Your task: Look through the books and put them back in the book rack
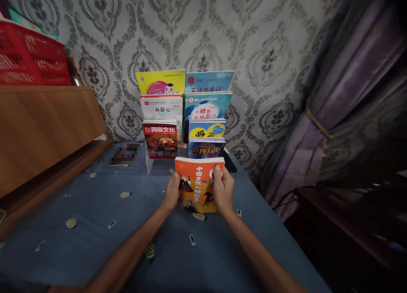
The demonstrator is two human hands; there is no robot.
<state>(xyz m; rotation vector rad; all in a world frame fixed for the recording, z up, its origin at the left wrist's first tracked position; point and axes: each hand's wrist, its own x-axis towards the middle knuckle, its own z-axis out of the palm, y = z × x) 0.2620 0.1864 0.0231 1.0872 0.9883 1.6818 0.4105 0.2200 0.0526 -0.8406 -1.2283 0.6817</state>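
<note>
Head view: one orange book [197, 189], cover facing the person, being held roughly upright above blue cloth [95, 242], before a clear stand [160, 166]. Left hand [172, 193] is gripping its left edge; right hand [224, 188] is gripping its right edge, thumb pressing the cover. Books are standing behind in two columns. Left: yellow book [159, 79], white book [163, 110], red book [160, 142]. Right: two light-blue books [210, 81], yellow-and-blue book [206, 130], dark-blue book [205, 149]. Red basket [34, 55] is resting on a wooden panel [47, 127], far left; purple curtain [343, 81] is hanging at right.
</note>
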